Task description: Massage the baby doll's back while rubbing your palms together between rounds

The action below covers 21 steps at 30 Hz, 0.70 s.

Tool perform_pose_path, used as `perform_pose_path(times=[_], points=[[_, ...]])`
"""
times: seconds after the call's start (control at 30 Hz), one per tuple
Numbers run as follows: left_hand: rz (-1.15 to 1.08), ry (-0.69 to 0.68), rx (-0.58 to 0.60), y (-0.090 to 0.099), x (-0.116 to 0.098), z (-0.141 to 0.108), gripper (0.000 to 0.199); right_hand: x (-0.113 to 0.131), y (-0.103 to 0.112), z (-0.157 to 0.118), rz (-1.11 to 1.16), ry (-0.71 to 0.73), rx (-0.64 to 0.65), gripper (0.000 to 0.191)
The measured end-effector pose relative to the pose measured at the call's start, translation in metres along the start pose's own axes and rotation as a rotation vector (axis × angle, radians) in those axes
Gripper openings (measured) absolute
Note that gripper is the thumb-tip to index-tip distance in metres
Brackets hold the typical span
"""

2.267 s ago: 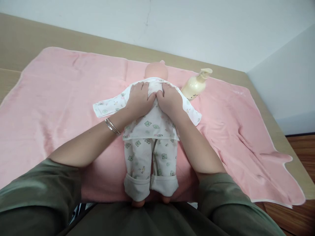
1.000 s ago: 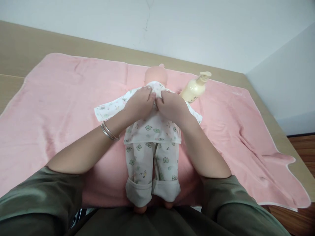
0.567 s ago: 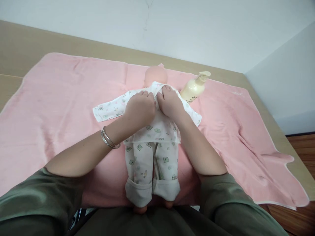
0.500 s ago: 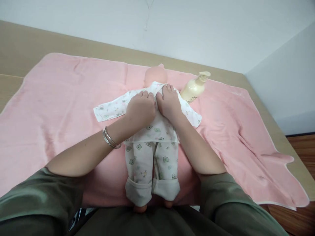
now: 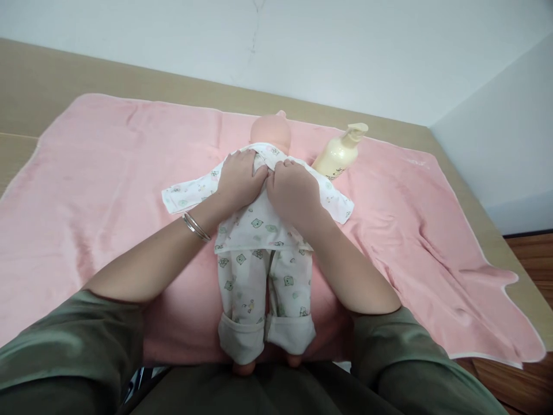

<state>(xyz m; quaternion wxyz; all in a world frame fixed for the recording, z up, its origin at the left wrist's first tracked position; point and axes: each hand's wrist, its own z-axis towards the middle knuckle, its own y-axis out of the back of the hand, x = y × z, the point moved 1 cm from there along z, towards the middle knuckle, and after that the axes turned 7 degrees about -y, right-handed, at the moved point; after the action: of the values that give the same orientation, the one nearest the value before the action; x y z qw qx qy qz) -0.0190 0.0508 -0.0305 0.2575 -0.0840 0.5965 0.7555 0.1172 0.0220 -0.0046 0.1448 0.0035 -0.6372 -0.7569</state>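
Observation:
A baby doll (image 5: 270, 131) lies on a pink blanket with its head away from me. It wears a white printed top (image 5: 259, 227) and matching trousers (image 5: 246, 282) with rolled cuffs; the feet poke out at the bottom. My left hand (image 5: 241, 180) rests on the left side of the chest, fingers lying over the cloth and thumb pointing to the middle. My right hand (image 5: 294, 187) is closed on the top's front edge near the neckline, its thumb close to the left thumb. Both sleeves are spread outward. The fingertips are partly hidden.
The pink blanket (image 5: 129, 150) covers much of a wooden table (image 5: 173, 79). A cream pump bottle (image 5: 339, 154) lies tilted beyond the right sleeve. A white wall (image 5: 345, 52) rises behind the table.
My left hand has opened from a closed grip and spread over the chest. My right hand has gone from spread fingers to a closed grip on the top, slightly lower.

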Motion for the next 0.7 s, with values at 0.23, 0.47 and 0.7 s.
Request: perform_pose_path(times=[0.23,0.47,0.7], points=[[-0.033,-0.023,-0.055,-0.009,0.005,-0.002,0.047,-0.008,-0.017,0.024,0.175,-0.115,0.021,0.060],[0.045,-0.037,-0.011,-0.007,0.003,-0.002,0.050,-0.007,-0.019,0.022,0.187,-0.122,-0.002,0.057],[0.209,-0.159,-0.003,0.006,-0.023,-0.024,0.044,-0.008,-0.016,0.024,0.098,-0.061,-0.007,0.049]])
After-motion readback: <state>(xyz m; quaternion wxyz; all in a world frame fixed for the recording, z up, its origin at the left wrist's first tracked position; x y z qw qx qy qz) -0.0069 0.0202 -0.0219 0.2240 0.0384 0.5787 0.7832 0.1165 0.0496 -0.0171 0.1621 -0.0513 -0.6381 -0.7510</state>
